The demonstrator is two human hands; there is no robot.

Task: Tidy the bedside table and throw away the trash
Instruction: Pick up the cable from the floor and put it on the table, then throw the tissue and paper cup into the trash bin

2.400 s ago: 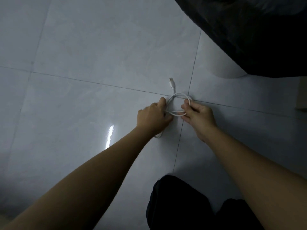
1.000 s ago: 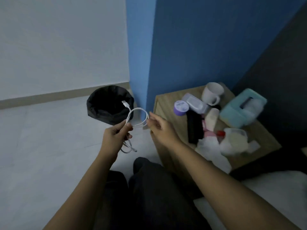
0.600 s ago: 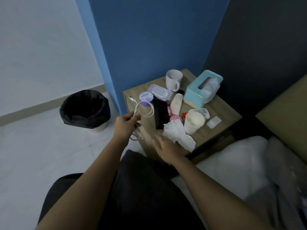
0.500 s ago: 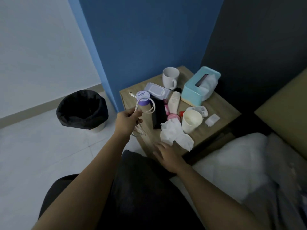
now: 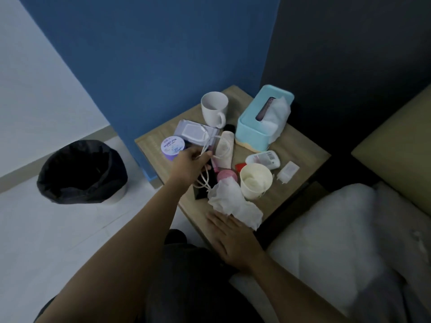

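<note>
Left hand [image 5: 190,163] covers the gripped middle of the white cable [image 5: 206,180]; only loops above and below the fist show. Black flat object [image 5: 202,191] mostly hidden under hand, cable and crumpled tissue [image 5: 229,201]; identity unclear. Red item [image 5: 239,167] behind paper cup [image 5: 255,180]: only a corner visible. Purple jar [image 5: 172,146] lid text too small to read. Both forearms cut off at bottom edge.
</note>
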